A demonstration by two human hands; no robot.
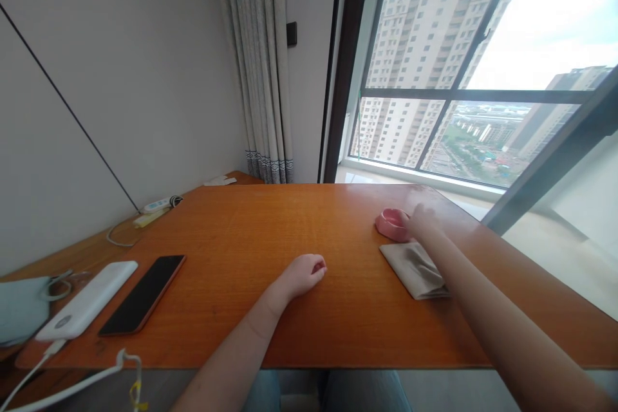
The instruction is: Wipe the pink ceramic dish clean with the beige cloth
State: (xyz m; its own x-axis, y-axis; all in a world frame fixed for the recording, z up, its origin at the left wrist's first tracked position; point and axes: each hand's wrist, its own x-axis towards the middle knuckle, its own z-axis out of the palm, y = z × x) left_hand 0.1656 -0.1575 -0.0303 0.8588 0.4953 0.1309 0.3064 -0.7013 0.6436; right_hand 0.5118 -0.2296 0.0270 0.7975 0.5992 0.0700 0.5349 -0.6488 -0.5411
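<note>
Bowl [386, 226] is pink inside, partly covered by the blurry right hand [421, 220], grip can't be told tbh. Left hand [303, 273] is loosely clenched, front-left of the bowl.

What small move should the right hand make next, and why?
Perhaps steady its fingers against the near rim of the pink dish. The right hand is right at that dish, but blur hides whether it grips yet; the left hand is apart from it, loosely curled.
</note>
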